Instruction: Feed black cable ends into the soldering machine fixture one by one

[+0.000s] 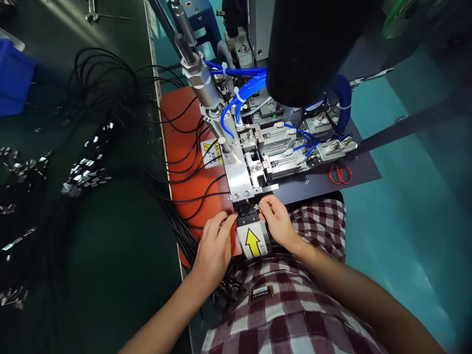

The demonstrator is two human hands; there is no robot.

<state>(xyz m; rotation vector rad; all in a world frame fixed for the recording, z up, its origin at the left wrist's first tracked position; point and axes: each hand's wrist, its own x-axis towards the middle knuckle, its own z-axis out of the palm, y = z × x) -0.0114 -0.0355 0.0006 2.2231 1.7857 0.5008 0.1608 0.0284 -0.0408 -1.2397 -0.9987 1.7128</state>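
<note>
Both of my hands are at the black slotted fixture [248, 214] on the near end of the machine. My left hand [216, 243] is at its left side, thumb and fingers closed in a pinch against the slot; what lies between the fingertips is hidden. On the right side, my right hand [277, 221] pinches a small shiny metal cable end [257, 207], level with the fixture. Below the fixture sits a white label [253, 240] with a yellow arrow pointing at the machine. Several black cables [201, 199] run from the left into the machine's metal plate [238, 179].
Pneumatic cylinders [282, 164] with blue air tubes [252, 87] stand beyond my hands. Red-handled scissors [340, 174] lie on the grey base plate. On the dark table to the left are cable bundles with metal ends [86, 169], a blue bin [14, 73] and a wrench [92, 14].
</note>
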